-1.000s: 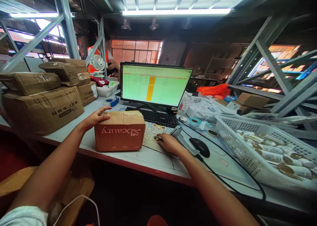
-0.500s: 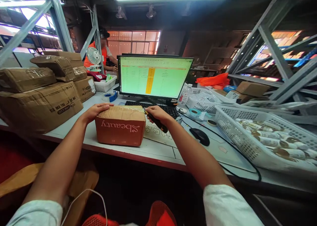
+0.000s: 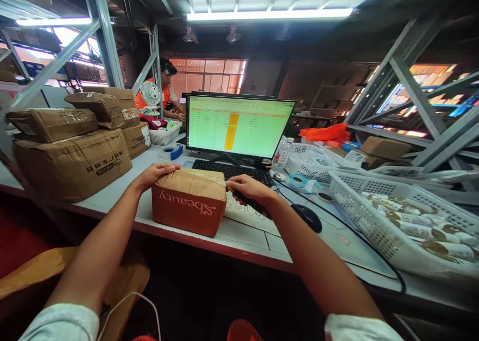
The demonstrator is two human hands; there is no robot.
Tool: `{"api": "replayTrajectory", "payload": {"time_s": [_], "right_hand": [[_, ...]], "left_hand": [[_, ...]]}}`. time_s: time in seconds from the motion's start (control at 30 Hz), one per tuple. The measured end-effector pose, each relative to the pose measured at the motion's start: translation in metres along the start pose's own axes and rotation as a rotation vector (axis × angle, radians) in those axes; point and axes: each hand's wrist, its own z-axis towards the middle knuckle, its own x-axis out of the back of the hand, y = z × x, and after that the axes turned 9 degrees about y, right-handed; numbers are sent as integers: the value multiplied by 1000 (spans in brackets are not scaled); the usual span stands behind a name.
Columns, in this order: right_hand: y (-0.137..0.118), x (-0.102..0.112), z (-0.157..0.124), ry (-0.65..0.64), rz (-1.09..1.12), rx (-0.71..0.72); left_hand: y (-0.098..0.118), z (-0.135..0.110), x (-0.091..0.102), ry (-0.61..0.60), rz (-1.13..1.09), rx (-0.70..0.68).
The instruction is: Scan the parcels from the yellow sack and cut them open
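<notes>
A cardboard box (image 3: 187, 211) with red-brown sides, upside-down white "beauty" lettering and tape over its tan top sits at the table's front edge. My left hand (image 3: 159, 175) lies on its top left edge, fingers stretched out flat. My right hand (image 3: 247, 187) is closed around a black and yellow utility knife (image 3: 254, 205), at the box's top right edge. The knife's tip is against or very near that edge; I cannot make out how deep it reaches.
Behind the box stand a keyboard (image 3: 239, 172) and a lit monitor (image 3: 239, 126). Stacked cartons (image 3: 75, 161) are at left, beside blue tape (image 3: 172, 152). To the right lie a black mouse (image 3: 307, 217) and a white basket (image 3: 366, 226) of rolls. A person in an orange vest (image 3: 166, 94) is behind.
The view has tilted up a little, so everything sits lower and slightly further right. My right hand and the knife stay at the box's right edge; my left hand keeps its place.
</notes>
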Motion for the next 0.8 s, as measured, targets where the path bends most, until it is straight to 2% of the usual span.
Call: {"api": "replayTrajectory", "payload": {"time_s": [0.33,0.47,0.57,0.63,0.67,0.8], "right_hand": [[7,-14,-39,50,38,4],[8,-23,-56,10,88,9],[13,-27,-61,100,120,3],[20,-26,-62,201,148,-46],[24,-24,-62,239,166,-81],[42,-11,-68,355,227,-188]], "left_hand": [[4,0,-3,-78,28,12],[7,-1,-5,-78,50,18],[9,-6,-8,-42,62,15],[7,-12,-11,52,64,-12],[6,-15,-13,142,70,-39],[-4,-40,-26,663,260,-209]]}}
